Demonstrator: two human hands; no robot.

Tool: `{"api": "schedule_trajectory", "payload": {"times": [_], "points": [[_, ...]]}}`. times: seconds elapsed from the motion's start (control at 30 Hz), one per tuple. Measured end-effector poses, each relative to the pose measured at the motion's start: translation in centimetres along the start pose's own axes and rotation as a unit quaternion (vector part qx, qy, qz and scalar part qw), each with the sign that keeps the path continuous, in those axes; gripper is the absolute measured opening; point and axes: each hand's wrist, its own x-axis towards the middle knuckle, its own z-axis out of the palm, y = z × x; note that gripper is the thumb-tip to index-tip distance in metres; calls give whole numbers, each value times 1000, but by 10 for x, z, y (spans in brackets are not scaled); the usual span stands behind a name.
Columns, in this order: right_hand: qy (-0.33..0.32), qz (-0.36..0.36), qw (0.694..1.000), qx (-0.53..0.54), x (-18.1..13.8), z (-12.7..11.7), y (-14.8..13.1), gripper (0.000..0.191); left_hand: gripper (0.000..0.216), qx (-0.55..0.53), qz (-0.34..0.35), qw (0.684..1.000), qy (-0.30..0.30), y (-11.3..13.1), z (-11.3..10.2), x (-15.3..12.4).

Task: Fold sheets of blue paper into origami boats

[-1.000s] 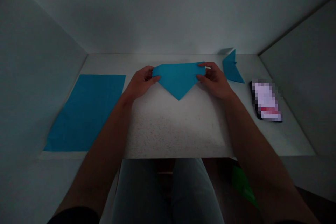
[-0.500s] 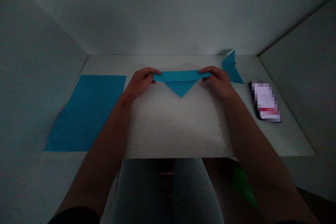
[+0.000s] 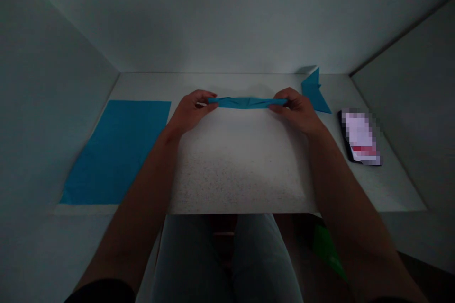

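A folded blue sheet of paper (image 3: 245,102), seen as a narrow strip, stretches level between my two hands over the far half of the white table (image 3: 241,165). My left hand (image 3: 194,111) pinches its left end between thumb and fingers. At the right end, my right hand (image 3: 293,109) grips it the same way, with the thumb on the near side. The strip's near face shows slanting creases around its middle. Whether it touches the table I cannot tell.
A flat blue sheet (image 3: 115,151) lies on the table's left side. Behind my right hand stands a folded blue paper piece (image 3: 315,92), and a phone (image 3: 360,137) with a blurred screen lies nearer. Walls border the back and sides. Something green (image 3: 327,246) shows below the table.
The folded paper has tipped or turned between my hands: its wide band and downward triangular point no longer show, only a thin strip. My thumbs have come round to the near side.
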Motion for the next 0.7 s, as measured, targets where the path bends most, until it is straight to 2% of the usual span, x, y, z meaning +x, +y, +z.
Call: {"api": "schedule_trajectory", "payload": {"times": [0.1, 0.2, 0.4, 0.53, 0.7], "points": [[-32, 28, 999, 1, -2, -5, -4, 37, 36, -6, -10, 998, -53, 5, 0, -2], [-74, 51, 996, 8, -5, -7, -6, 40, 30, -6, -14, 997, -74, 10, 2, -6], [-113, 44, 987, -102, -9, 0, -11, 30, 15, 119, 7, 985, -128, 19, 4, -11], [-131, 30, 981, -141, -8, 0, -13, 34, 21, 177, 31, 973, -147, 24, 4, -10], [-133, 20, 977, -165, -8, -3, -14, 42, 27, 193, 34, 965, -172, 28, 4, -11]]}}
